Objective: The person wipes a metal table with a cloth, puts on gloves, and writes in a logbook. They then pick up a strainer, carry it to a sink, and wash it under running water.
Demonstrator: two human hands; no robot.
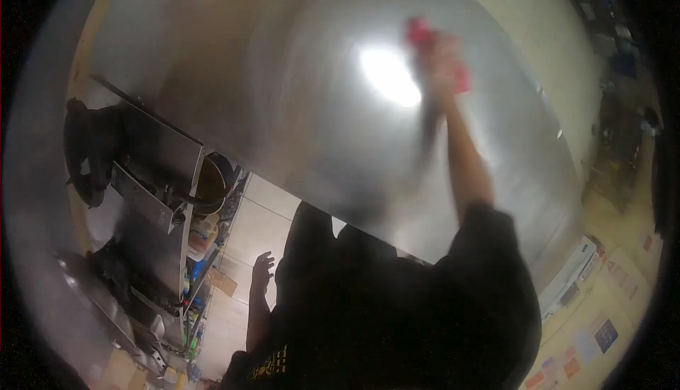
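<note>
Although blur smears the fingers of the right hand point(440, 57) so that I cannot tell whether they lie flat or curl, a bright red cloth point(423, 34) shows at the fingertip side of that hand and again at its heel, so the hand lies over the cloth. Cloth and hand sit against a broad sheet of brushed stainless steel point(297, 114), just beside a white patch of reflected glare point(389, 77). From the hand, the bare forearm runs back to a black short sleeve point(489, 248) and a black shirt with yellow lettering point(273, 363).

The left hand point(263, 268) hangs well apart from the cloth, below the steel sheet's edge. Its fingers are loosely spread and slightly bent, and they hold nothing and touch nothing. Pale floor tiles point(265, 223) lie behind it.

Further left, a round dark brown pan point(211, 183) sits among grey metal kitchen units point(152, 153). Coloured paper notices point(602, 335) hang on a cream wall at the lower right.
</note>
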